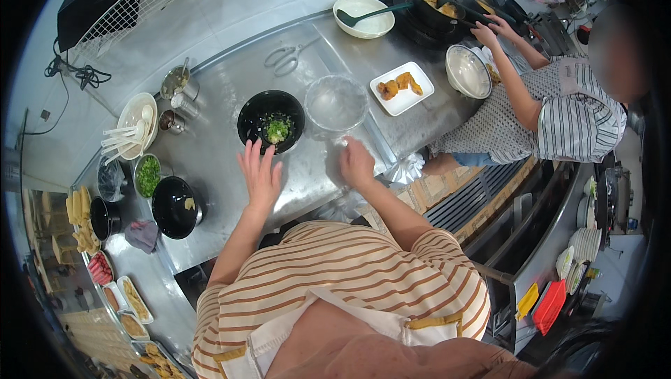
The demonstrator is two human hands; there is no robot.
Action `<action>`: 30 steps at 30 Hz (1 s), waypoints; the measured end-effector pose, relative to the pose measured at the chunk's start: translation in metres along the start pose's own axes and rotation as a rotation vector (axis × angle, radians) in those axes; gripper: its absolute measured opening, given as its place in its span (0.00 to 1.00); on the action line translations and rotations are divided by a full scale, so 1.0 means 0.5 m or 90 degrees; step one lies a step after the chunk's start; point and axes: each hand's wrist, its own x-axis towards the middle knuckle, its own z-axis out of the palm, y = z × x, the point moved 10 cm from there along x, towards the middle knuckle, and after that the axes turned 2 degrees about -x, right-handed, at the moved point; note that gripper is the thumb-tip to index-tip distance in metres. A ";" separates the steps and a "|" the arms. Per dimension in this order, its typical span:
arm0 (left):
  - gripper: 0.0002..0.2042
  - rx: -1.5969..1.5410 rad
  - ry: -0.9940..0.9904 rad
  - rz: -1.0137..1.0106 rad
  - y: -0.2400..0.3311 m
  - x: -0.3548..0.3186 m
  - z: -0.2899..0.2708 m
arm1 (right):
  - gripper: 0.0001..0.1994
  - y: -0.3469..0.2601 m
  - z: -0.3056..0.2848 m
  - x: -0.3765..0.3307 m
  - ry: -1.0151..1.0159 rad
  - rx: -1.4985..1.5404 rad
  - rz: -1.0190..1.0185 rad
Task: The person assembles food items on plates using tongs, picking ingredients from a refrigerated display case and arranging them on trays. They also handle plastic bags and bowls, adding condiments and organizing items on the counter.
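My left hand (260,175) is open, fingers spread, at the near rim of a black bowl (246,115). Chopped green onion (277,129) lies in that bowl. Just right of it is a round, clear plastic-covered bowl (337,103). My right hand (358,163) is closed near its lower right edge, with the fingertips pinched; what they hold, if anything, is too small to make out.
Scissors (285,60) lie behind the bowls on the steel counter (231,64). A white tray (412,103) holds browned meat pieces. At left stand a bowl of green onion (147,175) and another black bowl (168,215). A co-worker (517,110) handles a pan (428,16) at right.
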 end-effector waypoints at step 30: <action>0.35 -0.965 0.263 -0.879 -0.421 -0.592 0.024 | 0.11 -0.214 0.235 -0.232 -0.200 -0.031 -0.192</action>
